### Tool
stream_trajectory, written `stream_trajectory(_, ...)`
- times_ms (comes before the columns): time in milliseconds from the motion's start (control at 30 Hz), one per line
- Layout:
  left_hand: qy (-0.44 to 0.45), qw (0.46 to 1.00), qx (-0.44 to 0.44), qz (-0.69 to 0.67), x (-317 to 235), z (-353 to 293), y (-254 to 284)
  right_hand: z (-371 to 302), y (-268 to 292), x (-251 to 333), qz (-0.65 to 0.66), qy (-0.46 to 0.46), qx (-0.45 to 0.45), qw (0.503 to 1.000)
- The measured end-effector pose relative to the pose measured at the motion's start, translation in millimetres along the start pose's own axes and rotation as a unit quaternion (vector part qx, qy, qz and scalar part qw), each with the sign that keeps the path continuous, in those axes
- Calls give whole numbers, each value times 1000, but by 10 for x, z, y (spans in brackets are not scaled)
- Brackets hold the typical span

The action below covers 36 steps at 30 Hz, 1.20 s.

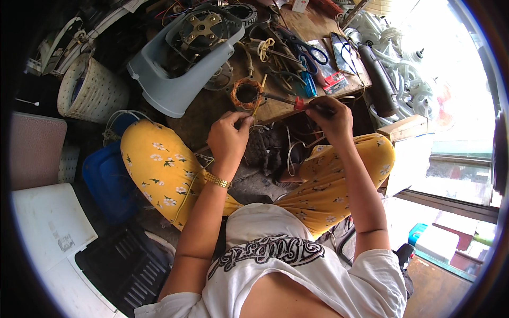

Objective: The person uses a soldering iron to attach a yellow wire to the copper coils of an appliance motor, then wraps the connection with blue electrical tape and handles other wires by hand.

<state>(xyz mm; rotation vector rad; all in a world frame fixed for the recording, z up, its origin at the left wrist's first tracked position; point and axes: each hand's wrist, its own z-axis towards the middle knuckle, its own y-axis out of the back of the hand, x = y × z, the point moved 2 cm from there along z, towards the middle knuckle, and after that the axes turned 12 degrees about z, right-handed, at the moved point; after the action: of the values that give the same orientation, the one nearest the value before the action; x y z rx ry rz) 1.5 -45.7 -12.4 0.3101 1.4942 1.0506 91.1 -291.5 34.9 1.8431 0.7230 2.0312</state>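
A ring-shaped motor stator with copper windings [245, 94] lies at the front edge of the wooden workbench [281, 114]. My left hand [231, 132] is closed just in front of it, pinching a thin wire between thumb and fingers. A thin yellow sleeve [259, 100] stands up along the stator's right side. My right hand [334, 117] grips the dark handle of what looks like a soldering iron [300, 103] with a red collar. Its metal shaft points left, and the tip is at the yellow sleeve. Whether the tip touches a wire is too small to tell.
A grey fan housing [175, 90] with a motor stands behind on the left. Blue-handled scissors [310, 55], pliers and other tools crowd the bench. A dark cylinder [377, 79] lies at the right edge. A perforated bin [90, 87] and a blue container [108, 177] are at the left.
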Motion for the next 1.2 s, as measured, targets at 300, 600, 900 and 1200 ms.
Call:
stream_trajectory(300,2,1000,8,3,6,6,-6,17,-13,-48,12,0,2,1000)
stream_trajectory(600,-4,1000,5,10,10,4,-15,21,0,-69,24,2,4,1000)
stream_trajectory(900,3,1000,13,16,0,7,-1,6,4,-71,31,4,2,1000)
stream_trajectory(1200,-3,1000,8,14,-1,3,-6,-2,7,-82,23,-4,2,1000)
